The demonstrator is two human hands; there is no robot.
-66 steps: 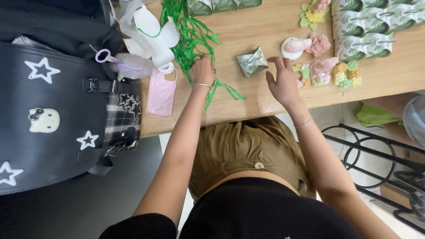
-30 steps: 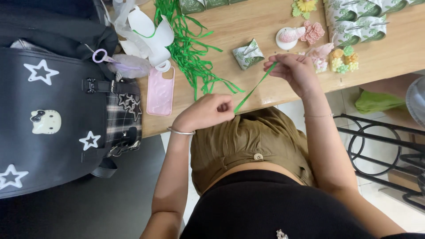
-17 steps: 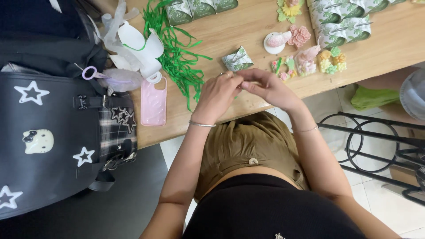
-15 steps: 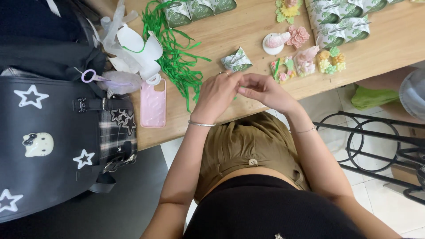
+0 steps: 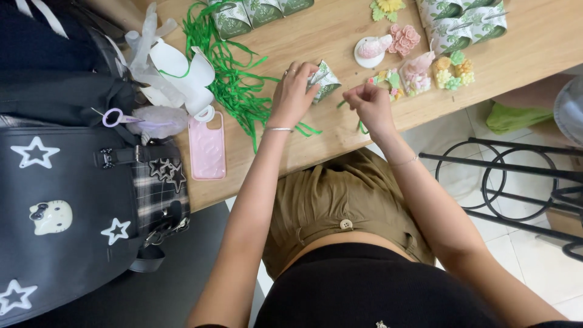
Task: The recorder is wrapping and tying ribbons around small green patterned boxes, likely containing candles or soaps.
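View from above a wooden table, its far edge cut off by the frame top; left hand laid on a small green-patterned packet, fingers curled round its near side and hiding part of it, so the grip itself cannot be made out fully; right hand just beside the packet, thumb and fingertips pinched shut on a thin green ribbon, most of which is hidden by the hand; only short ends show beside and below the fingers. Loose heap of green strips to the left of the left hand; white paper pieces and a pink phone further left; scissors with a lilac handle partly buried under a pale bundle. Similar packets at the top edge and a second group at upper right, both cropped; small flower-shaped pieces between them, detail too fine to tell. Black bag with white stars fills the left side, covering the table corner; pale tiled floor and a black metal frame at right.
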